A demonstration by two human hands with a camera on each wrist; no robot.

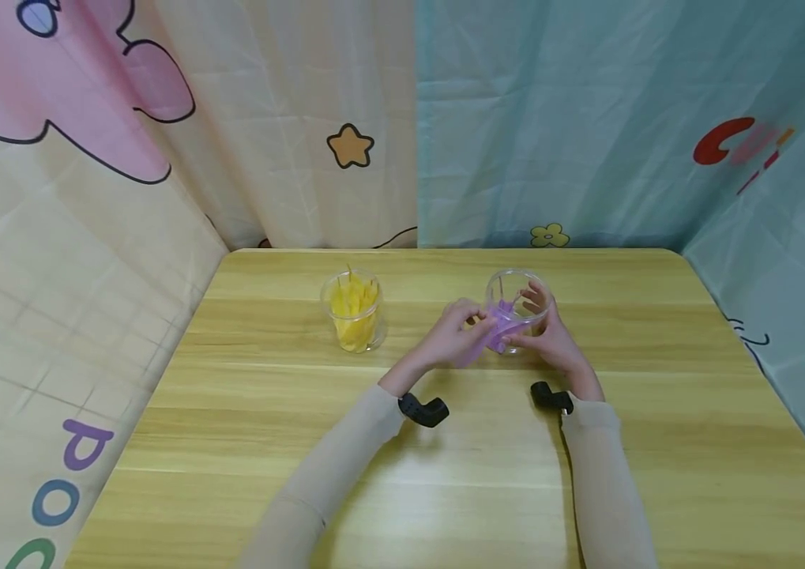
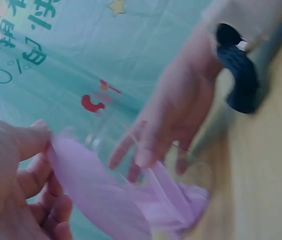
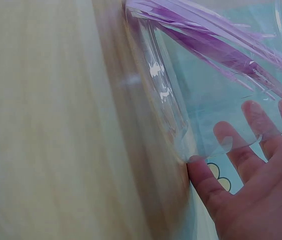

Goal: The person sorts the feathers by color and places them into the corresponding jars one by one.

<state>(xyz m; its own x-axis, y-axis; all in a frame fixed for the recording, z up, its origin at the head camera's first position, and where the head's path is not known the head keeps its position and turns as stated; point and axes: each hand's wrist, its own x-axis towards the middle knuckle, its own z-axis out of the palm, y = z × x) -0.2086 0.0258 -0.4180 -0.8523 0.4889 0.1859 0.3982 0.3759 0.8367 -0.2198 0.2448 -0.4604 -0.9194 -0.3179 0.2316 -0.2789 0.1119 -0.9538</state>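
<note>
My left hand [image 1: 448, 336] pinches a purple feather [image 2: 98, 187] between thumb and fingertips, just left of a clear plastic cup [image 1: 518, 318]. More purple feathers [image 3: 206, 42] lean inside that cup, their thin quills pointing up toward its mouth. Around the cup's right side, my right hand [image 1: 557, 338] holds it, with the thumb at the front and the fingers spread along the far wall. In the right wrist view several fingertips [image 3: 223, 130] rest against the clear plastic. The held feather hangs its broad end downward beside the cup.
A second clear cup [image 1: 328, 299] packed with yellow feathers [image 1: 355, 304] stands to the left on the wooden table [image 1: 267, 442]. Behind the table's back edge hang printed curtains [image 1: 537, 118]. Black wrist mounts [image 1: 425, 411] sit on both sleeves.
</note>
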